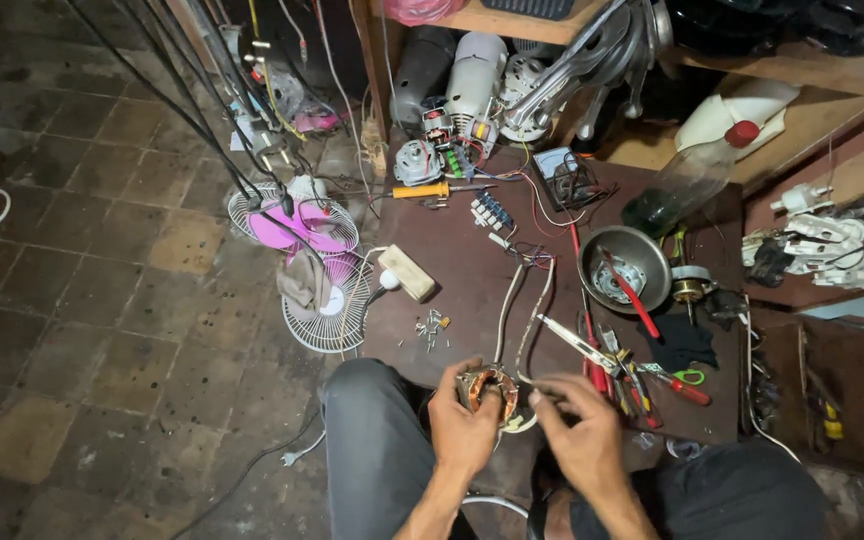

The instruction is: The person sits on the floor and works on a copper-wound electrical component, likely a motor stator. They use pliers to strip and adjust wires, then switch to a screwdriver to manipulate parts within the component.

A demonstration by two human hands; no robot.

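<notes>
He sits low at a dark brown worktable (472, 290), both hands at its six o'clock edge. The left hand (462, 425) is wrapped around a copper-wound motor stator (487, 388); the right hand (582, 430) pinches narrowly at its side. A steel bowl (624, 262) sits toward two o'clock, a fan guard (327, 305) at nine, above the stained tile floor (102, 300).
</notes>
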